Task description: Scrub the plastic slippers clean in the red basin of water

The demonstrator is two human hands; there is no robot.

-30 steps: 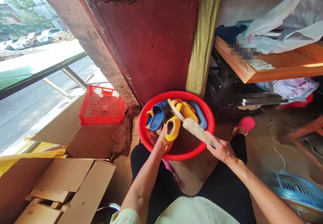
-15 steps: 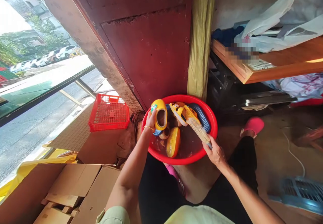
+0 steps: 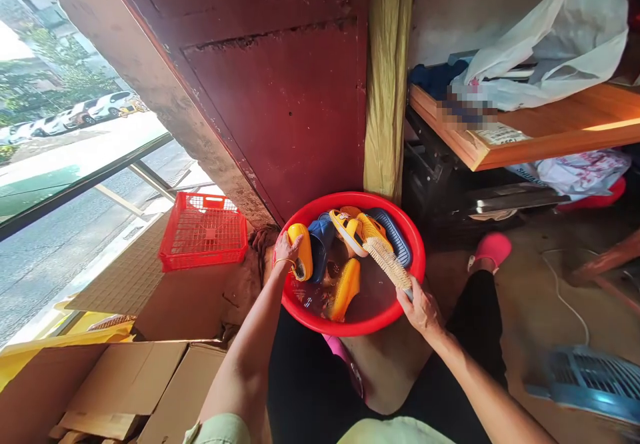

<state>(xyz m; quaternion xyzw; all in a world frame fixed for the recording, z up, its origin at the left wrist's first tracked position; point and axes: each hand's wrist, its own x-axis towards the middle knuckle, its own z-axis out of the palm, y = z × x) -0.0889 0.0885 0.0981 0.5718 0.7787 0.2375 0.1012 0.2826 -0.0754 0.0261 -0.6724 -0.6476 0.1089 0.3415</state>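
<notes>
Left hand (image 3: 286, 252) is closed round a yellow shoe (image 3: 303, 252) just inside the left edge of the red basin (image 3: 356, 328), fingers over its upper part; palm side hidden. Right hand (image 3: 419, 307) grips a brush (image 3: 389, 265) near its handle end, bristles out over the basin, well apart from that shoe.

Main risk, left side: shoe is probably wet, so it could slip from the fingers and splash, or tip over the rim onto the brown cloth (image 3: 240, 297) beside the basin. Cause would be a loose hold on smooth, wet material. Crowding too: a blue slipper (image 3: 321, 244) sits right beside the held shoe, so turning or pulling the shoe could knock or drag it.

Second yellow shoe (image 3: 346, 291) lies tilted in the murky water (image 3: 377, 297), partly under; it could fill and sink if pushed.

Right side: brush head is close to the yellow sandal (image 3: 349, 231) and blue sole (image 3: 393, 231) at the back; a wide swing could catch either. Hold looks far from the bristles, so the brush could twist under hard pressure.

Basin is close up against the legs (image 3: 310, 371); a bump or lean on the rim could slop water onto the floor (image 3: 530, 331).
</notes>
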